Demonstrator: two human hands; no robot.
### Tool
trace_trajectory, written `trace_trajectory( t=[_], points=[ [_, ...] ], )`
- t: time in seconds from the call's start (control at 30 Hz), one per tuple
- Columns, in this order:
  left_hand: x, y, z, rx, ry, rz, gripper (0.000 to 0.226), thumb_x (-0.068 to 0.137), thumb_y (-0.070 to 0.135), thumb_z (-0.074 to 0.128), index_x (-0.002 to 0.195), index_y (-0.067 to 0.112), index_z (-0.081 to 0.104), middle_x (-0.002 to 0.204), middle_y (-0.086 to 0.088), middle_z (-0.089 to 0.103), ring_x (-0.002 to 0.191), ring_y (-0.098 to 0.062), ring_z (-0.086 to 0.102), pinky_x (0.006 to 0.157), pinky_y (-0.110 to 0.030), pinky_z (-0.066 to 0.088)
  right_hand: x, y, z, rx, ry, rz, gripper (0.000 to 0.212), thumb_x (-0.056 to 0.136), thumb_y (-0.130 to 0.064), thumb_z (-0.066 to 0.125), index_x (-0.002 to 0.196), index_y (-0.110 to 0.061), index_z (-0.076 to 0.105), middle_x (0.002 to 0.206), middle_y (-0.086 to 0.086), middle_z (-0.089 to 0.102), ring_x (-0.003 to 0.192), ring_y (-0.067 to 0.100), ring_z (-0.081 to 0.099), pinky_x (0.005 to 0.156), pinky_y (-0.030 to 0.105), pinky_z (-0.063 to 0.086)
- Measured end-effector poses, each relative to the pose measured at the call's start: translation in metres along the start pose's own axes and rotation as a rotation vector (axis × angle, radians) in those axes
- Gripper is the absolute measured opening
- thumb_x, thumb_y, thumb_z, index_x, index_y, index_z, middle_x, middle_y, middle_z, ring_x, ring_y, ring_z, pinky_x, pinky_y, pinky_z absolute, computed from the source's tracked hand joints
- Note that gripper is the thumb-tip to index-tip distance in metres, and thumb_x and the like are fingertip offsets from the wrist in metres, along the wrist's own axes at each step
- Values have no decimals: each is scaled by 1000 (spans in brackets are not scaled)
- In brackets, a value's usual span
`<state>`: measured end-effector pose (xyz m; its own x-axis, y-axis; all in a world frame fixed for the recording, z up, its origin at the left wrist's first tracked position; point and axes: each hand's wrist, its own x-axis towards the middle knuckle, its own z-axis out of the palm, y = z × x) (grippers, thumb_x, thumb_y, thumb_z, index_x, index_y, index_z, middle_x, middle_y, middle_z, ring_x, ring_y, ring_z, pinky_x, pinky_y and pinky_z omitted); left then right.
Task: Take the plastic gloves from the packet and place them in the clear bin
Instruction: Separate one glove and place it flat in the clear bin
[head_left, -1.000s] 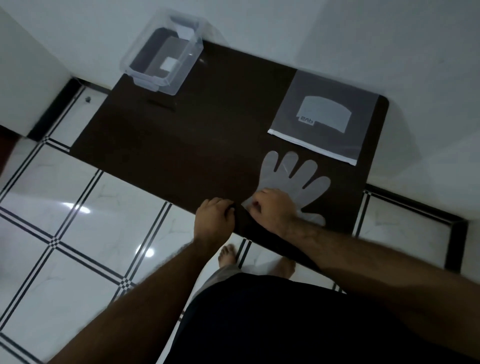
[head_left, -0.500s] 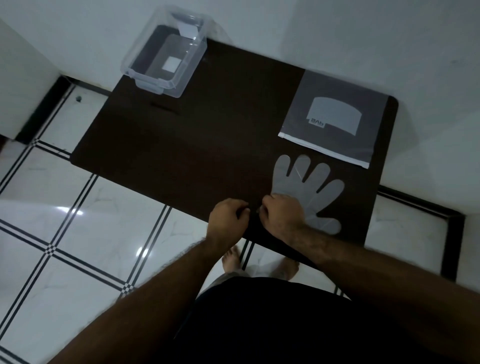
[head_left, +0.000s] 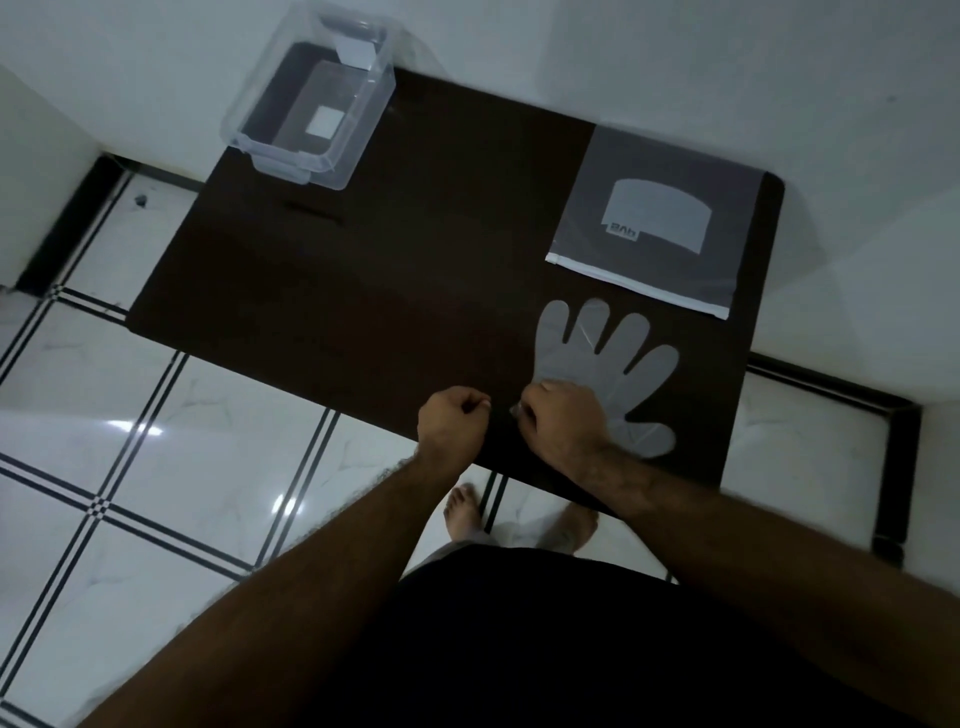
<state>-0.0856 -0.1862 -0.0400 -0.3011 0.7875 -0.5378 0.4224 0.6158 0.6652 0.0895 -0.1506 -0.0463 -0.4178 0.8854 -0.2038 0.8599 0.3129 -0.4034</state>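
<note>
A translucent plastic glove (head_left: 608, 364) lies flat on the dark table (head_left: 389, 260), fingers spread and pointing away from me. My right hand (head_left: 563, 423) covers its cuff, fingers pinched on the cuff's left corner. My left hand (head_left: 454, 423) is curled into a fist just left of it, a small gap apart, with nothing visible in it. The grey zip packet (head_left: 660, 228) lies flat at the table's far right, beyond the glove. The clear bin (head_left: 363, 140) stands at the far left corner, with only a white label visible inside.
The table stands against a white wall; its near edge runs under my hands. White tiled floor with black lines lies to the left and below. My bare feet (head_left: 462, 514) stand under the near edge.
My left hand has left the table edge and curled into a fist beside the cuff. My right hand keeps its pinch on the glove, which stays flat.
</note>
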Motion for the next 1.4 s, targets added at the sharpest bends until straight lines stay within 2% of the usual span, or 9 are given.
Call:
trace_trajectory(
  t=[0.2,0.33,0.47,0.6,0.73,0.83,1.0,1.27,1.4],
  points=[
    [-2,5,4,158,-39,126,16,102,22,67,112,21,80,100,12,73,82,4,63,67,-5,40,-3,7,4,43,4,46,19,99,-34,60,87,-19,65,84,2,66,79,24,62,77,46,55],
    [0,11,14,164,-105,148,20,101,22,70,117,20,80,109,8,77,94,-3,68,73,-7,43,-9,11,-3,201,44,68,23,100,-37,55,87,-21,66,81,-3,64,75,16,60,73,41,56],
    [4,16,25,81,-121,101,16,98,20,74,111,21,82,99,13,74,84,6,64,66,-2,46,-13,17,-7,319,57,112,10,101,-23,65,96,-15,68,89,0,67,81,15,61,75,36,55],
    [5,21,37,-314,-158,-117,11,97,21,75,94,17,85,89,-2,82,88,-21,80,83,-36,66,-15,21,-9,428,-10,159,7,103,-21,63,104,-15,68,98,1,66,88,15,62,78,32,54],
    [2,34,40,-619,-274,-246,16,98,16,77,99,1,82,96,-19,81,81,-25,78,72,-30,62,-19,23,-17,503,-38,199,8,105,-20,63,107,-14,68,99,1,66,86,10,62,73,20,47],
    [5,35,44,-603,-305,-272,9,97,6,74,100,1,80,92,-18,79,71,-19,75,67,-27,60,-21,26,-23,575,-61,271,10,106,-21,62,107,-13,69,97,1,69,89,16,66,78,29,55],
    [7,32,51,-630,-345,-314,11,100,9,71,103,2,79,91,-15,78,74,-18,73,71,-30,59,-24,29,-28,633,-71,351,11,107,-23,60,103,-16,67,97,2,69,92,20,67,87,45,61],
    [4,37,55,-687,-311,-326,10,100,7,71,95,4,79,82,-12,76,66,-14,71,63,-26,59,-26,30,-37,760,-71,462,11,105,-26,64,101,-19,70,99,4,72,95,22,69,88,45,61],
    [2,31,48,-488,-266,-256,10,100,14,73,95,8,80,85,-8,77,72,-15,71,67,-27,59,-26,29,-45,886,-49,571,19,110,-29,55,104,-16,68,101,6,69,90,18,66,75,32,54]
  ],
)
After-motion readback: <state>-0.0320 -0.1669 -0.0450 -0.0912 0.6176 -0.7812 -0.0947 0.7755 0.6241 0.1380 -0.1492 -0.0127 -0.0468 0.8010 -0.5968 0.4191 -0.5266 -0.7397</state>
